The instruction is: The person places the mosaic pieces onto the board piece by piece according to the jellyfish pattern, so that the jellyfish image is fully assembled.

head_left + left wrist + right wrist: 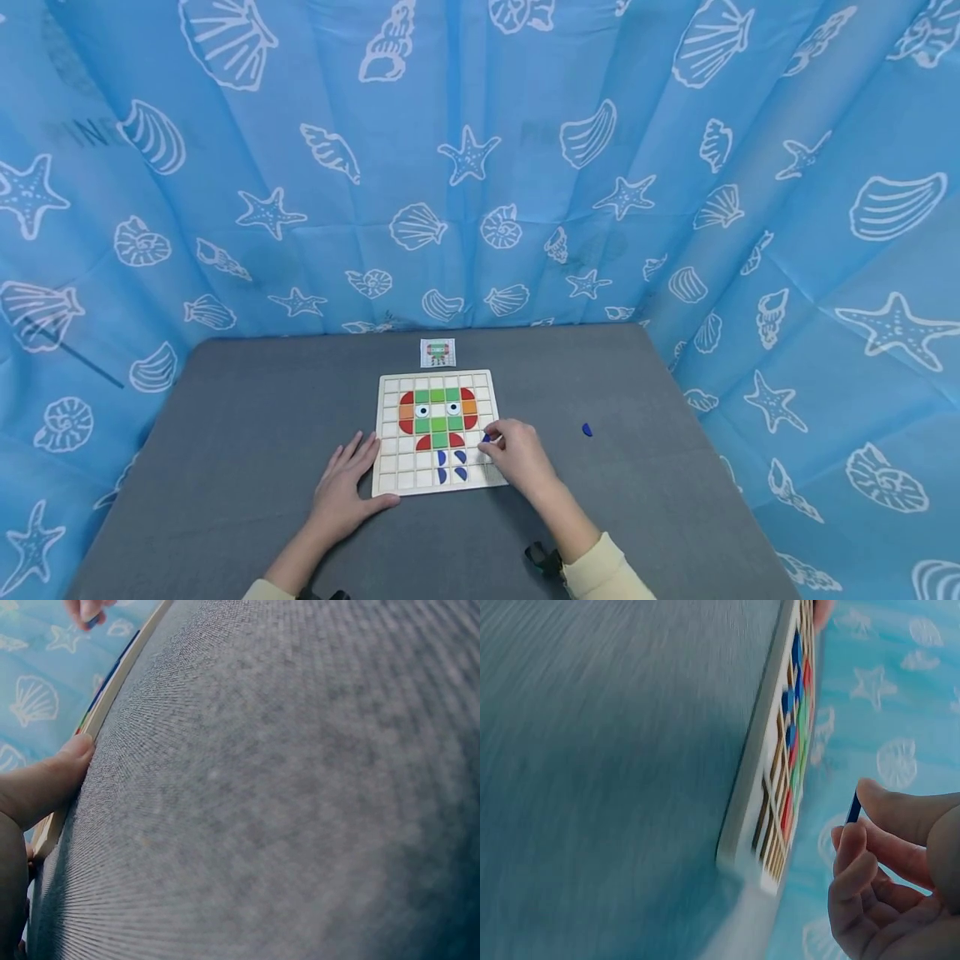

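A pale wooden grid board (pixel 405 481) lies on the table, bearing a pattern of red, orange and green pieces with two eye pieces. Several blue half-round pieces (pixel 442 476) sit in its lower rows. At the board's near left corner rests my left hand (pixel 341 493), fingers stretched along the left side and thumb (pixel 69 761) against the front edge. My right hand (pixel 522 456) pinches a blue piece (pixel 853 808) between thumb and fingertips, over the board's right side in the head view. The right wrist view shows that piece edge-on, raised off the board.
Behind the board lies a small picture card (pixel 438 353) with a similar pattern. One more blue half-round piece (pixel 587 430) lies on the grey table (pixel 637 500), to the right. A blue shell-print curtain (pixel 465 250) hangs round the back and sides.
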{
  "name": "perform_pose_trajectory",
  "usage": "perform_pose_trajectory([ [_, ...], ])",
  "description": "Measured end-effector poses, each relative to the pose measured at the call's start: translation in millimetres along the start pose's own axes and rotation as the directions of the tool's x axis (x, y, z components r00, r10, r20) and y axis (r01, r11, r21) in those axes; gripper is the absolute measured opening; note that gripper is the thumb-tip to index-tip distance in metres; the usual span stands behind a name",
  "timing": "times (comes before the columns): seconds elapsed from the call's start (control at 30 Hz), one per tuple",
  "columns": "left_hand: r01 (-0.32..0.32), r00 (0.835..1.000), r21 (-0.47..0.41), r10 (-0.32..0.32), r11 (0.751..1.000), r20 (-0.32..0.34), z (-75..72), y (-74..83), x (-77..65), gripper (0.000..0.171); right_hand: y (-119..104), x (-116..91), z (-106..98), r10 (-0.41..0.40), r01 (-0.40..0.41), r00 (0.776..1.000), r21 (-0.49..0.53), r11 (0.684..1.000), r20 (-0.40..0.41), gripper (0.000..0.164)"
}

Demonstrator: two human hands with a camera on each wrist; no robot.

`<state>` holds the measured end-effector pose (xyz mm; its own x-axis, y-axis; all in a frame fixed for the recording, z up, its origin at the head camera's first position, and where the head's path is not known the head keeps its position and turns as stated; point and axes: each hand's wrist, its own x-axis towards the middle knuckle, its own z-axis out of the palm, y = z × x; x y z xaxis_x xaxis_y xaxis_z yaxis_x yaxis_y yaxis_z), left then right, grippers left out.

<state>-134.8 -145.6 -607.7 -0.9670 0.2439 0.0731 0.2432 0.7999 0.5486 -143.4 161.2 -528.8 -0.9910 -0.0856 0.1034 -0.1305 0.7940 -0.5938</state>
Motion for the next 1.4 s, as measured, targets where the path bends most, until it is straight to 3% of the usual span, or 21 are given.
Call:
perform_pose_trajectory([
  [0.37,-0.004,1.000,0.002,0.004,1.000,0.000,-0.8,0.5,0.5,0.110,-40,11,37,-0.114,0.116,0.987,-0.012,0.993,0.114,0.020],
  [0.77,-0.018,1.000,0.001,0.018,1.000,-0.021,-0.6,-0.6,1.8,0.108,-66,18,66,-0.125,0.140,0.982,-0.105,0.984,0.141,0.016],
  [1.13,-0.013,1.000,0.010,0.013,1.000,-0.006,0.4,0.5,0.0,0.108,-66,18,68,-0.120,0.139,0.978,-0.100,0.985,0.172,0.015],
  [1.4,0.005,1.000,0.016,-0.005,1.000,0.005,0.0,0.6,1.5,0.109,-64,16,52,-0.079,0.087,0.987,-0.050,0.995,0.142,0.011],
])
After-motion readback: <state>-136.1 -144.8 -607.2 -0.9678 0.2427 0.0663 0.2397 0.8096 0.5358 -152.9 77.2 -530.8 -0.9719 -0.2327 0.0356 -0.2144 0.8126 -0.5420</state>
